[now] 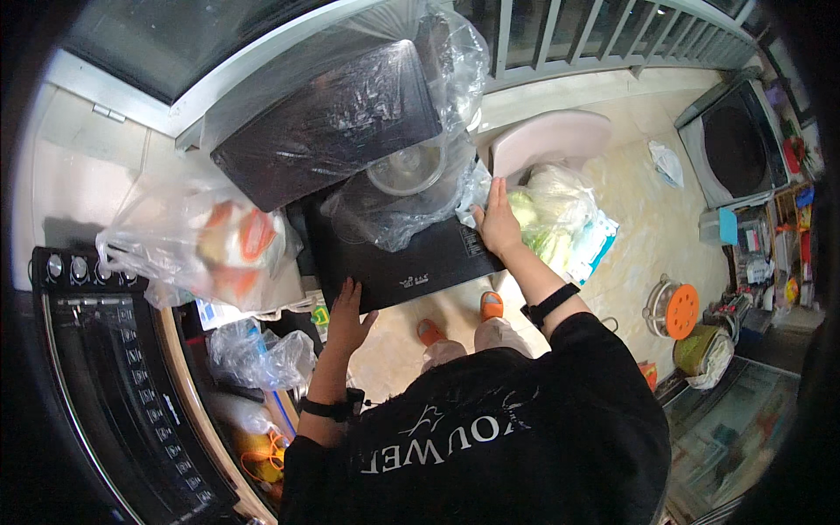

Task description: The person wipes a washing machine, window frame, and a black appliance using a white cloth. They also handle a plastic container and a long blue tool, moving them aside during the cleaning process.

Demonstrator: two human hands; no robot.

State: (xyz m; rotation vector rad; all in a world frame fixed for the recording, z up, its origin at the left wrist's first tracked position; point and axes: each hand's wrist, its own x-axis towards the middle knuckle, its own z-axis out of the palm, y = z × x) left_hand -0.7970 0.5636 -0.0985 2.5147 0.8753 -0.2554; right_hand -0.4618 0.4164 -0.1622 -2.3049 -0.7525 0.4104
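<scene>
A flat black box-like appliance (387, 262), bearing writing near its front edge, lies before me. My left hand (351, 318) rests flat against its front left corner, fingers extended. On its right edge lies my right hand (497, 220), fingers straight and close together, beside crumpled clear plastic. A clear plastic bag (400, 220) with a round clear lid-like piece (408, 167) covers the back of the black surface. Behind it, a dark glossy panel (335, 125) stands tilted under clear plastic.
At left sits a plastic bag with red and white contents (243, 249), above a black oven (125, 394). Right of the appliance are bagged green vegetables (541, 216) and a pale pink curved board (551, 141). An orange-topped stool (681, 312) stands on the tiled floor.
</scene>
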